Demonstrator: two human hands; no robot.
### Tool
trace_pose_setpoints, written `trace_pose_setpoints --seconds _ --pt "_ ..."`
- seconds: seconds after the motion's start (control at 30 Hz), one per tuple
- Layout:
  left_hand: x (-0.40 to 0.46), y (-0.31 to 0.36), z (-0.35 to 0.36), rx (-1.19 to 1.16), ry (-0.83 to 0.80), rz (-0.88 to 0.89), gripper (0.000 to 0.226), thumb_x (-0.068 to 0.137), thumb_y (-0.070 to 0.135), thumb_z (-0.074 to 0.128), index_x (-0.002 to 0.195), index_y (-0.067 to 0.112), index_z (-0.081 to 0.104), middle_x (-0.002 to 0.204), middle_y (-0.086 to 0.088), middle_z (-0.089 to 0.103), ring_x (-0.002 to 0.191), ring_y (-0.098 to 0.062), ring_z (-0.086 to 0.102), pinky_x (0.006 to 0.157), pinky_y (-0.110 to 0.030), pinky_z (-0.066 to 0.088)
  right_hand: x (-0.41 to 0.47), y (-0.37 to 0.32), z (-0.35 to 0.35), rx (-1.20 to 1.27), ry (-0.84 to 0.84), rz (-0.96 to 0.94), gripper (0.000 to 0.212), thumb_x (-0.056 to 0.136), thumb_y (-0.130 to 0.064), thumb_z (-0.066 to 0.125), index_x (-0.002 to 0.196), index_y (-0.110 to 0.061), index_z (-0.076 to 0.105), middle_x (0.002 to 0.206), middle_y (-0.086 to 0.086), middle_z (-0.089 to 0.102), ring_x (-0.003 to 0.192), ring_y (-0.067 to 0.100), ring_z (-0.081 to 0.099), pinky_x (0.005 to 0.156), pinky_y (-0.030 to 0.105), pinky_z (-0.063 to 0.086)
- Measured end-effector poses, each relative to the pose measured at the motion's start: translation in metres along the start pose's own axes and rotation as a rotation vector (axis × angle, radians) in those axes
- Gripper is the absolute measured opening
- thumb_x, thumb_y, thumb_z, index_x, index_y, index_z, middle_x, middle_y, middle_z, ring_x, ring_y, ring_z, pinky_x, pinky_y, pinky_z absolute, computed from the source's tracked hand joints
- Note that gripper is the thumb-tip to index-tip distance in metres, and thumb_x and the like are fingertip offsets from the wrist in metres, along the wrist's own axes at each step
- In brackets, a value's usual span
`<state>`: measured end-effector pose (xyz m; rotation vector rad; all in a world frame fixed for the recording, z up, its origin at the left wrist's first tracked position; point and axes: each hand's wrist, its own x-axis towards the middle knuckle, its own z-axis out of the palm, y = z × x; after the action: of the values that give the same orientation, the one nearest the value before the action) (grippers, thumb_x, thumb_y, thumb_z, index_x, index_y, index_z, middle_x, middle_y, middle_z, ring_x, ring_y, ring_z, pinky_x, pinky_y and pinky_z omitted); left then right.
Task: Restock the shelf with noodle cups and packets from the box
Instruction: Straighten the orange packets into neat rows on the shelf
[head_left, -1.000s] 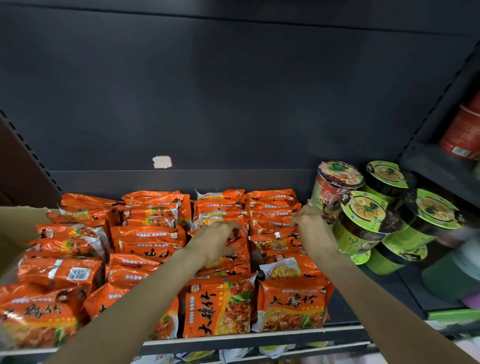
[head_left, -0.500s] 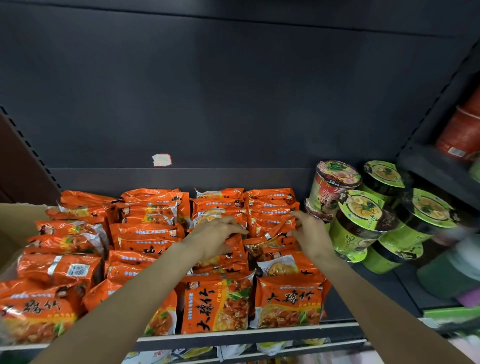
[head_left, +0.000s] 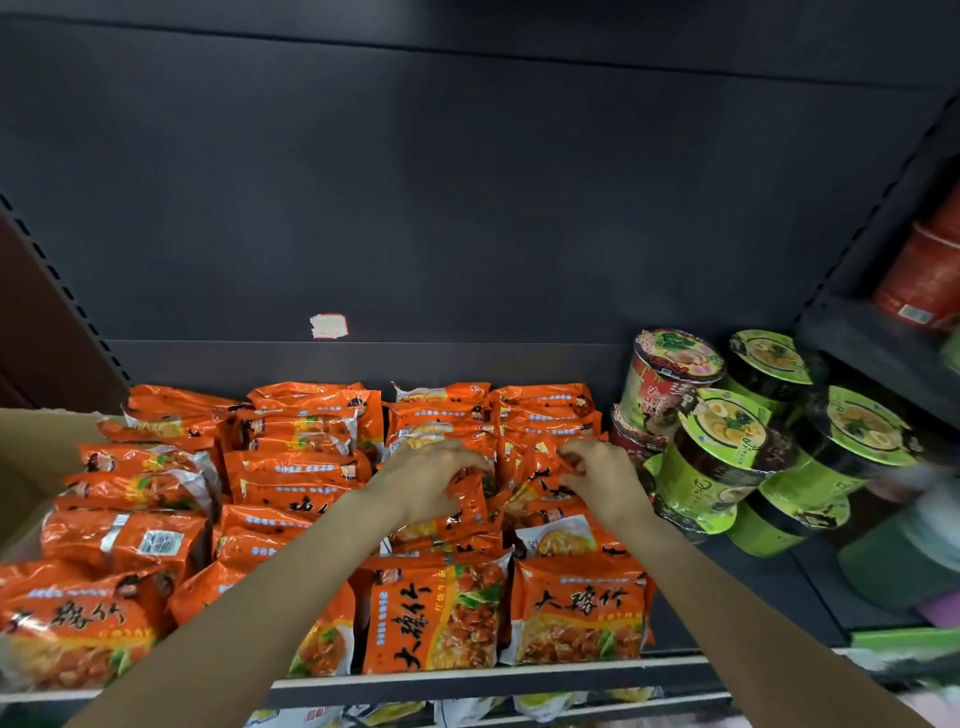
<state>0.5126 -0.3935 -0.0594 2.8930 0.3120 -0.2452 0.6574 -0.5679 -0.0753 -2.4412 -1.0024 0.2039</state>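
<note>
Rows of glossy orange plastic noodle packets fill the dark metal shelf, and both hands are in the middle rows, well back from the front edge. The left hand lies palm down with curled fingers pinching the top of one upright orange packet. The right hand, just beside it, curls its fingers into the neighbouring packets; whether it grips one cannot be told. Both forearms reach forward. Green-lidded noodle cups are stacked to the right.
</note>
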Motion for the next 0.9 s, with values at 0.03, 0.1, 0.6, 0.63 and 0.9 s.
trace_pose_setpoints --seconds 0.03,0.1,0.6,0.63,0.9 --pt "0.001 0.001 0.000 0.006 0.007 -0.006 0.062 0.085 0.022 0.064 0.139 0.038 0.037 0.140 0.007 0.042 0.120 -0.016 0.048 0.106 -0.044 0.033 -0.001 0.001 0.001 -0.041 0.033 -0.029 0.033 0.082 -0.003 0.067 0.114 -0.011 0.065 0.112 0.007 0.066 0.101 0.020 0.061 0.089 0.028 0.048" --pt "0.004 0.006 0.000 -0.011 0.054 -0.009 0.063 0.086 0.029 0.062 0.141 0.036 0.033 0.142 0.005 0.041 0.130 -0.018 0.040 0.109 -0.044 0.028 -0.002 -0.001 0.003 -0.075 0.074 -0.099 0.030 0.083 -0.005 0.067 0.111 -0.013 0.068 0.110 0.005 0.067 0.102 0.019 0.060 0.090 0.029 0.047" --pt "0.028 0.028 0.004 -0.267 0.275 -0.003 0.012 0.083 0.015 0.069 0.093 0.021 0.066 0.095 0.005 0.069 0.090 -0.012 0.063 0.089 -0.036 0.050 -0.006 0.009 -0.023 -0.190 0.061 -0.076 0.023 0.084 -0.023 0.068 0.107 -0.021 0.071 0.107 0.000 0.065 0.103 0.019 0.059 0.090 0.034 0.048" --pt "0.029 0.029 0.006 -0.257 0.234 -0.006 0.013 0.083 0.017 0.069 0.095 0.022 0.066 0.096 0.004 0.069 0.092 -0.013 0.063 0.091 -0.036 0.049 -0.004 0.008 -0.025 -0.227 0.064 -0.102 0.023 0.084 -0.022 0.068 0.106 -0.022 0.071 0.107 0.000 0.065 0.103 0.019 0.058 0.092 0.035 0.047" --pt "0.029 0.038 0.012 -0.219 0.208 0.029 0.027 0.090 0.031 0.060 0.117 0.025 0.059 0.119 0.004 0.060 0.115 -0.017 0.047 0.100 -0.039 0.038 -0.012 0.023 -0.013 -0.163 -0.146 0.033 0.024 0.092 -0.018 0.055 0.113 -0.025 0.064 0.116 -0.003 0.064 0.103 0.015 0.061 0.090 0.032 0.051"
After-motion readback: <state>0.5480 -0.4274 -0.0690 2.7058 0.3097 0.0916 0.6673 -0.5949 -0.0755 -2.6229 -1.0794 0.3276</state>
